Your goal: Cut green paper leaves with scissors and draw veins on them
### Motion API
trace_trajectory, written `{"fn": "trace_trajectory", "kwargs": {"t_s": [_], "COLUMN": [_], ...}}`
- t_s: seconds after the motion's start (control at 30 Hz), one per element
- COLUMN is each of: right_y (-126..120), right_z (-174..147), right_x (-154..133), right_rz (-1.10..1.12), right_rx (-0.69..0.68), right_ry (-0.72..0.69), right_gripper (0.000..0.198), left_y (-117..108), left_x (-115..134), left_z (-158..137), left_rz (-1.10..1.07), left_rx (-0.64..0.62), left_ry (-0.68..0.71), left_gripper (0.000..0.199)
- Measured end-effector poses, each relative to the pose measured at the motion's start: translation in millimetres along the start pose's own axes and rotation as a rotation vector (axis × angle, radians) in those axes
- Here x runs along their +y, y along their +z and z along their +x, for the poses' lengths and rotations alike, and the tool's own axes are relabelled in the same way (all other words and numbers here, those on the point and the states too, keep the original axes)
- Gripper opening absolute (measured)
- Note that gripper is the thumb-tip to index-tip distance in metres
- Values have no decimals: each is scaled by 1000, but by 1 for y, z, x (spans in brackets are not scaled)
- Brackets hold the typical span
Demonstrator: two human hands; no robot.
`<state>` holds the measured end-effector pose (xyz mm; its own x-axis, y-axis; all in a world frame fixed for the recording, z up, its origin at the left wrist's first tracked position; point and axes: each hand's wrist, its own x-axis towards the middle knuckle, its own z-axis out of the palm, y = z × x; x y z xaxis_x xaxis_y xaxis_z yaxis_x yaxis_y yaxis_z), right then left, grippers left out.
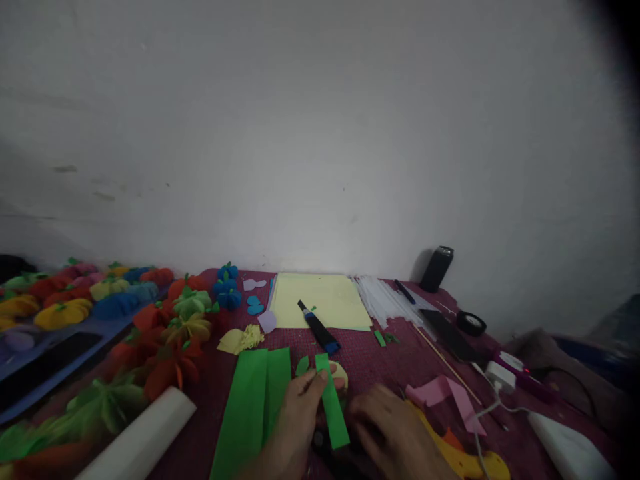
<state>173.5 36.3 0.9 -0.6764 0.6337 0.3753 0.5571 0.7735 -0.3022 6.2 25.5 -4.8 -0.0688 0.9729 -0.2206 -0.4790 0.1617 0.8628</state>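
Note:
My left hand point(301, 407) is closed on a narrow green strip point(331, 407), pinching it near its upper end between thumb and fingers. Just behind those fingers, a pale yellow round piece point(341, 375) is partly hidden, and a small green leaf shape point(303, 365) shows beside it. Beneath my left forearm lie wide green sheets point(245, 400). My right hand point(387, 427) is low over the table, right of the strip, its fingers bent down and blurred; whether they grip anything is unclear. A dark object between the hands is mostly hidden.
Felt-like pumpkins point(187, 327) in many colours crowd the left side, near a white roll point(143, 437). Ahead are yellow sheets point(320, 300), a blue-black cutter-like tool point(319, 328) and white sticks point(385, 300). At right are a yellow glue gun point(465, 460), pink strip point(440, 392), tape point(471, 323) and can point(437, 269).

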Motion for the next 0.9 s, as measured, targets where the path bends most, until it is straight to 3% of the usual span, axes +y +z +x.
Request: {"fn": "trace_trajectory", "kwargs": {"t_s": [0.07, 0.17, 0.3, 0.43, 0.6, 0.77, 0.9], "right_y": [-6, -9, -4, 2, 4, 0, 1], "right_z": [2, 4, 6, 5, 3, 7, 10], "right_x": [-5, -11, -11, -6, -4, -4, -2], "right_rz": [85, 185, 303, 404, 515, 580, 682], "right_rx": [84, 96, 61, 63, 138, 269, 264], "right_ry": [-59, -247, -278, -103, 233, 272, 367], "right_gripper": [32, 40, 36, 26, 9, 8, 8], "left_y": [-1, 0, 1, 1, 1, 4, 6], "left_x": [-7, -12, -11, -7, -6, -5, -5], "left_z": [0, -4, -11, -14, -15, -19, -22], "left_rz": [15, 64, 60, 74, 326, 432, 458], "left_rx": [-31, -49, -75, -82, -128, -216, -237], "left_ry": [33, 62, 10, 30, 127, 118, 113], "left_gripper": [51, 47, 49, 48, 39, 31, 29]}}
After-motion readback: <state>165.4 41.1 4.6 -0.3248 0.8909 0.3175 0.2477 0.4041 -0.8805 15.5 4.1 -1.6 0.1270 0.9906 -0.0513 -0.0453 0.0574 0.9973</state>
